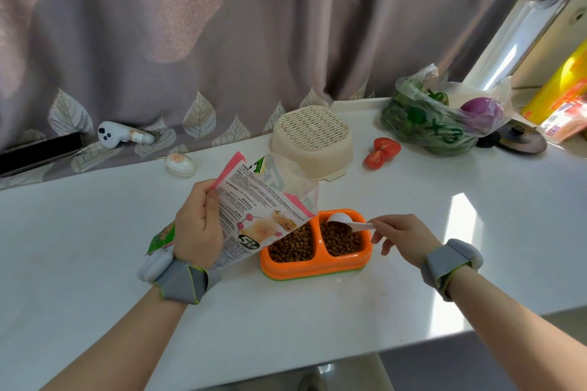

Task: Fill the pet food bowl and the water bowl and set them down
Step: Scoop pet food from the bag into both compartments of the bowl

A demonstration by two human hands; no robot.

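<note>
We hold the pet food bag (254, 216) in our left hand (198, 225), fingers curled round its open top edge, with the bag tilted so its mouth leans over the orange double bowl (314, 267). Our right hand (401, 238) pinches the handle of a white scoop (341, 220), and the scoop's cup is tipped over the far end of the compartment nearer that hand, kibble dark in its mouth.

The bowl sits on the white counter (286, 327), just beside the bag-holding hand and directly under the scoop. Both of its compartments already hold brown kibble (293, 246), heaped about level with the divider.

By our reckoning the food part is nearly finished: the compartment beside the bag looks full, and the one under the scoop is close to it. What puzzles us is the water. We see no water in either compartment and no separate water bowl, so that half of the task appears not yet begun. Also left, we judge: putting down the scoop and bag, adding water somewhere, and carrying the bowl to its feeding spot, which we cannot see from here.
</note>
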